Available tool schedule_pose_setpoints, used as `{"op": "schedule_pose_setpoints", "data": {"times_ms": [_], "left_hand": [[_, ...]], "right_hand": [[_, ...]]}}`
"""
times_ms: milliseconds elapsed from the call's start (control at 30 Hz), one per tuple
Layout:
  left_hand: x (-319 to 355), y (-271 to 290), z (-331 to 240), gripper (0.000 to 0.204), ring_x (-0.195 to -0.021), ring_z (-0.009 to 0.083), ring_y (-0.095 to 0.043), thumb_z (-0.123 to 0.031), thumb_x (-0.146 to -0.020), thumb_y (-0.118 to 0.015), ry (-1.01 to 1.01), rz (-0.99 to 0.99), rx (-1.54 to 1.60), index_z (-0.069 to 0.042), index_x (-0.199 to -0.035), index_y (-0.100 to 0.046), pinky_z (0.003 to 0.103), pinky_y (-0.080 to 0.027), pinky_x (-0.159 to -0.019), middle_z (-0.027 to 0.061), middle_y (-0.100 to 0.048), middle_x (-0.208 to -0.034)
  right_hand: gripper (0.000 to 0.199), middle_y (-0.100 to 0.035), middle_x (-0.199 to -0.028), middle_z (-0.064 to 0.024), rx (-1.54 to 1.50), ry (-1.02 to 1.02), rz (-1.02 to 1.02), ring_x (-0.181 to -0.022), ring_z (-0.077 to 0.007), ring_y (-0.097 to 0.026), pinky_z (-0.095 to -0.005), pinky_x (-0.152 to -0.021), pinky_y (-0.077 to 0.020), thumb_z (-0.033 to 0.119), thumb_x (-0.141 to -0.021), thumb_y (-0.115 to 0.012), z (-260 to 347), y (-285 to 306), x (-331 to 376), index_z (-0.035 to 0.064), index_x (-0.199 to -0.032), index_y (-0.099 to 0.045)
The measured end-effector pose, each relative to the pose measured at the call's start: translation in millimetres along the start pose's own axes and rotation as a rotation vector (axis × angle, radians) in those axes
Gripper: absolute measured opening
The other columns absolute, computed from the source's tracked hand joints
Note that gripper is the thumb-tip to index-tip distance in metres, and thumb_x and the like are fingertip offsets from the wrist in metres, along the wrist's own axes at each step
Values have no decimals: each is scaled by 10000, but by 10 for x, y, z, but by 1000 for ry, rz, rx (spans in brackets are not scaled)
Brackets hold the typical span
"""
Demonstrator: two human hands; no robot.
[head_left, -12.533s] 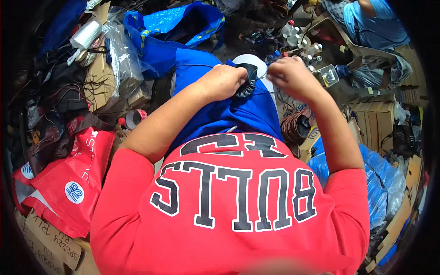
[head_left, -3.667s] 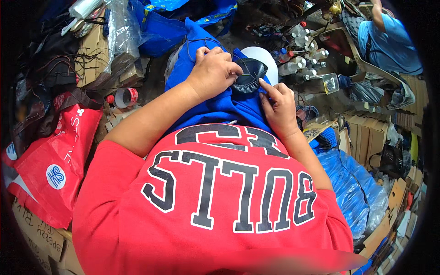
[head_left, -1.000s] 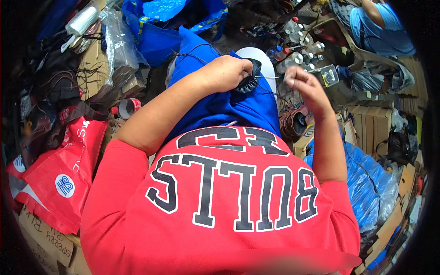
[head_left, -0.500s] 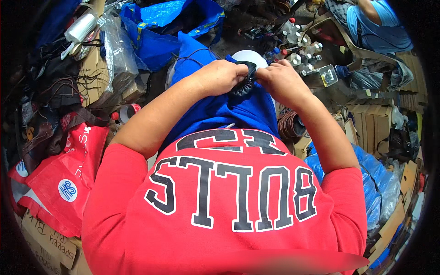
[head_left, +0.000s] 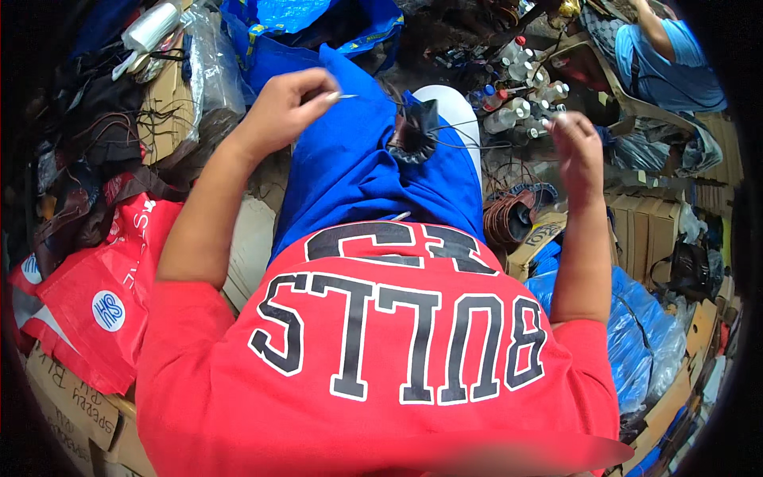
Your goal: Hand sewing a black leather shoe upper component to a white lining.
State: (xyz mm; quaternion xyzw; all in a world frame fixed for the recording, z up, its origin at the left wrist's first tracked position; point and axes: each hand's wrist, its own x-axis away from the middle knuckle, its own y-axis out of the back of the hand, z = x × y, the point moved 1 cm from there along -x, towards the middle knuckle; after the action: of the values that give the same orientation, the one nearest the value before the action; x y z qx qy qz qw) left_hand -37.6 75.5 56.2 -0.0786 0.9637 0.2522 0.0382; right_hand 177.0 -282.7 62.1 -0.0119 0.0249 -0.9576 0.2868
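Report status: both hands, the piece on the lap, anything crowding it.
Left hand raised, pinching a needle. Right hand raised, pinching thread, too thin to trace. Dark leather piece rests on the lap, no hand on it. Small bottles crowd the floor beyond.

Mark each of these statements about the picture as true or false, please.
1. Both hands rest on the dark leather piece. False: the left hand and the right hand are raised apart from the dark leather piece, which lies on the lap.
2. The left hand pinches a needle. True.
3. The person wears blue trousers. True.
4. A red bag lies at the person's right. False: at the left.
5. Small bottles stand beyond the knees. True.
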Motion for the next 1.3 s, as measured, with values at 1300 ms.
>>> {"op": "schedule_pose_setpoints", "data": {"times_ms": [1300], "left_hand": [[-67,-635,17,189,-667,212,-530,-195,-844,-622,-36,91,-208,-7,-839,-603,334,-432,-631,118,-559,-713]], "right_hand": [[265,-463,-679,65,336,-416,396,-625,-39,-401,-207,-567,-313,321,-864,-630,-476,-675,164,90,-762,-551]]}}
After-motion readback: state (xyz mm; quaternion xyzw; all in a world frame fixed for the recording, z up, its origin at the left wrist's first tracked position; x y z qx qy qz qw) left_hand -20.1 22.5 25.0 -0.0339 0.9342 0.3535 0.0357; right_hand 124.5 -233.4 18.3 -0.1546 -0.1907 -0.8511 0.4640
